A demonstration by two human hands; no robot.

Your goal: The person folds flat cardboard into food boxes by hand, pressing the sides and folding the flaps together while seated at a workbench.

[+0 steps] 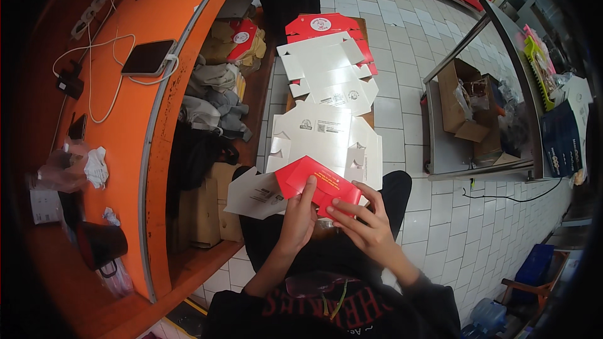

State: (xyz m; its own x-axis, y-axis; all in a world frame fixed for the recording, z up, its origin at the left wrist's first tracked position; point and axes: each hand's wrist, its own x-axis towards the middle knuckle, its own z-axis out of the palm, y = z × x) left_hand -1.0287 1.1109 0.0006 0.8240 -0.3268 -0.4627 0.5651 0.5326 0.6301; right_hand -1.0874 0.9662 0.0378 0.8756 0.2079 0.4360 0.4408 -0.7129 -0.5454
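Observation:
In front of my lap I hold a partly folded paperboard carton (pixel 294 180), red outside with yellow writing and white inside. The thumb of my left hand (pixel 297 221) lies across its red panel, with the other fingers behind the board. My right hand (pixel 370 221) has its fingers on the red flaps at the right end; its thumb is hidden. A white printed panel of the carton (pixel 256 195) sticks out to the left. Just beyond lies a flat white carton blank (pixel 313 143), its side flaps partly raised. Another white-side-up blank (pixel 320 59) overlaps red-side-up blanks (pixel 301 26) farther off.
The blanks rest on a wooden bench (pixel 365 28). On my left, an orange counter (pixel 127 132) holds a phone (pixel 150 58) on a cable and a dark mug (pixel 101 245); cloths (pixel 207 108) fill the shelf below. A metal table (pixel 480 174) with a cardboard box (pixel 452 103) stands at right.

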